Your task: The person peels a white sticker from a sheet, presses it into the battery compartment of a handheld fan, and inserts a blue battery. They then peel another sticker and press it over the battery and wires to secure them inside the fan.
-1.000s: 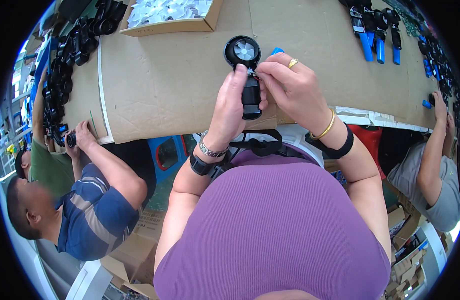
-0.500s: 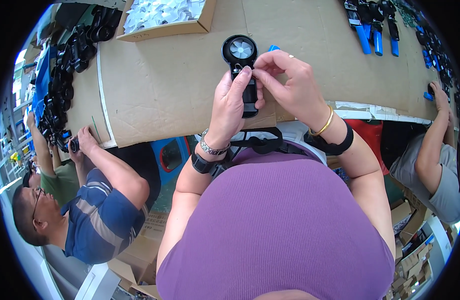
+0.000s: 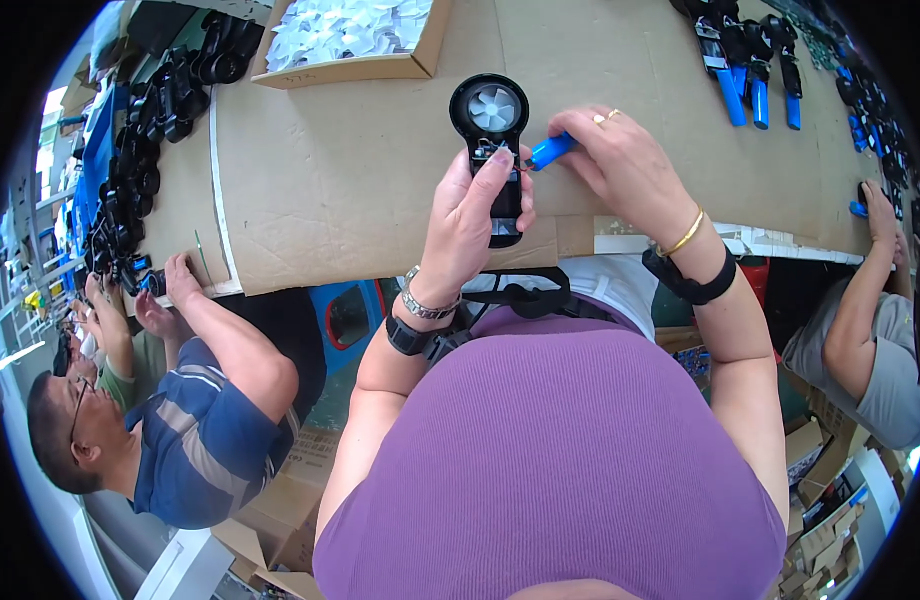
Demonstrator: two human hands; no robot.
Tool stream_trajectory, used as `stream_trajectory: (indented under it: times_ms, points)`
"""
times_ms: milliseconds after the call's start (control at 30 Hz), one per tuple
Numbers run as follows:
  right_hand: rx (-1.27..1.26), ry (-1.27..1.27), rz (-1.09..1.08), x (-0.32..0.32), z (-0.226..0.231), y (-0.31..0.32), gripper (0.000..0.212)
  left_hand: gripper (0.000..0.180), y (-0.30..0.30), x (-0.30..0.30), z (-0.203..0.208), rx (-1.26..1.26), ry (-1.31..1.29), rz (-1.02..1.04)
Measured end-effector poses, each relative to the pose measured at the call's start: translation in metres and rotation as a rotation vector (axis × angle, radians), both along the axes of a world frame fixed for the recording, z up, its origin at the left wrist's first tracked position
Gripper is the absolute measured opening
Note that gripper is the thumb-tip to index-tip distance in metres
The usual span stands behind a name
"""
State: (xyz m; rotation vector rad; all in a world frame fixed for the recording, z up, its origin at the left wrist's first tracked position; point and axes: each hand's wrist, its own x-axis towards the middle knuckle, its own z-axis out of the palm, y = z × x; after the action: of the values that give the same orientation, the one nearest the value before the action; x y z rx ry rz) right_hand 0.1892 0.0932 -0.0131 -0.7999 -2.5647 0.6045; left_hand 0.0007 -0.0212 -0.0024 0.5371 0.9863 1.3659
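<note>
Right hand [image 3: 630, 165] now off black handheld fan [image 3: 493, 150], pinching blue piece [image 3: 552, 151]; left hand [image 3: 470, 215] gripping fan.

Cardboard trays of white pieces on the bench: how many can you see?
1. The open cardboard tray of white plastic pieces sits at the far left of the cardboard-covered bench, beyond the left hand. More may lie outside the frame.

A handheld fan body [image 3: 494, 150] is sitting at the upper centre of the frame, over the cardboard-covered table [image 3: 330, 190]. A box of small parts [image 3: 345, 40] is lying to its upper left, with a heap of fan bodies [image 3: 140, 150] running down the left edge. Hand tools [image 3: 745, 60] are lying at the upper right.
</note>
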Motion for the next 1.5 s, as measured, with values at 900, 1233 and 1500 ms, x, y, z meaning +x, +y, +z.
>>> stream_trajectory:
  times_ms: [900,1233,1500]
  points:
    - [-1.242,0.249,-0.068,0.029,0.015,-0.026,0.032,0.032,0.004,-0.008,-0.010,0.062,-0.178,0.092]
    - [-1.319,0.354,-0.066,0.033,0.011,-0.031,0.036,0.030,0.007,-0.008,-0.015,0.068,-0.147,0.085]
    - [-1.029,0.495,-0.158,0.018,0.024,-0.047,0.032,0.028,0.013,-0.002,-0.012,0.031,-0.075,0.152]
